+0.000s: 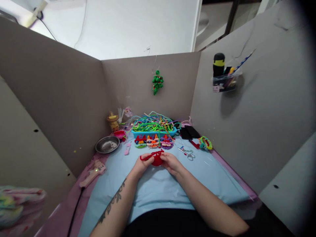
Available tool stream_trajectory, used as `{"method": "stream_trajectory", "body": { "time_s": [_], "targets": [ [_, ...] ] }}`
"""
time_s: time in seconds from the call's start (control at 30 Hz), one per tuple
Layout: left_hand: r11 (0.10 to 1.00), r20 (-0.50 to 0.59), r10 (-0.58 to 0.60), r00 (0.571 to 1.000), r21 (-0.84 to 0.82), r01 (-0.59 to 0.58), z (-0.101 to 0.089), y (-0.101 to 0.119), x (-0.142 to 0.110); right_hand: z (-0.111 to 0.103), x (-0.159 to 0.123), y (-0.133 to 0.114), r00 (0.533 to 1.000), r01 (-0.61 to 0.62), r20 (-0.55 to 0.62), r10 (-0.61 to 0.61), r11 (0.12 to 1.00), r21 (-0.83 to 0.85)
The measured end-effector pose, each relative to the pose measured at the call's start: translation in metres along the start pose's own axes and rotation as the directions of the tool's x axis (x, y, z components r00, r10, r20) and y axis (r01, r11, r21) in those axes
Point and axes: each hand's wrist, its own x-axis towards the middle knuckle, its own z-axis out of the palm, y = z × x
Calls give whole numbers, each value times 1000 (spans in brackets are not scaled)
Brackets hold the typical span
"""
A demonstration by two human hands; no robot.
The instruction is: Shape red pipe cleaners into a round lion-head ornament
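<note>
Between both hands is a red fuzzy piece (157,160) that looks made of pipe cleaners, rounded below with a thin red strand along its top. My left hand (144,163) pinches its left side, thumb on the strand. On the right edge, the fingers of my right hand (170,162) are closed on the same piece. Just beyond the hands lie several colourful pipe-cleaner crafts (153,142) in a row. Behind them stands a blue tray (148,134) heaped with loose pipe cleaners (155,123). Finer detail of the red piece is too small to tell.
To the right lie scissors (189,154), dark flat objects (190,132) and coiled bright rings (205,143). On the left are a metal bowl (107,144) with small white bits, a pink clip-shaped item (127,148) and a pink glue gun (92,174) with its cord. Grey panels surround the table.
</note>
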Motion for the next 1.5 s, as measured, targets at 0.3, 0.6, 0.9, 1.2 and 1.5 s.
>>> {"method": "stream_trajectory", "body": {
  "time_s": [0.3,0.6,0.9,1.2,1.5],
  "targets": [
    [994,-19,83,996,76,-82,0,-7,4,-1,2,7,998,-18,-64,16,1000,-22],
    [999,-45,35,998,-3,-35,3,-1,0,5,-5,0,999,-2,-44,3,1000,23],
    [994,47,102,994,25,-103,5,2,-2,-1,-2,2,999,-42,-24,44,998,51],
    [997,87,77,993,-34,-74,6,2,-1,-4,-2,2,997,-73,46,70,995,73],
    [992,79,119,990,-44,-116,4,-2,0,-1,-3,2,996,-88,33,85,989,118]
  ]
}}
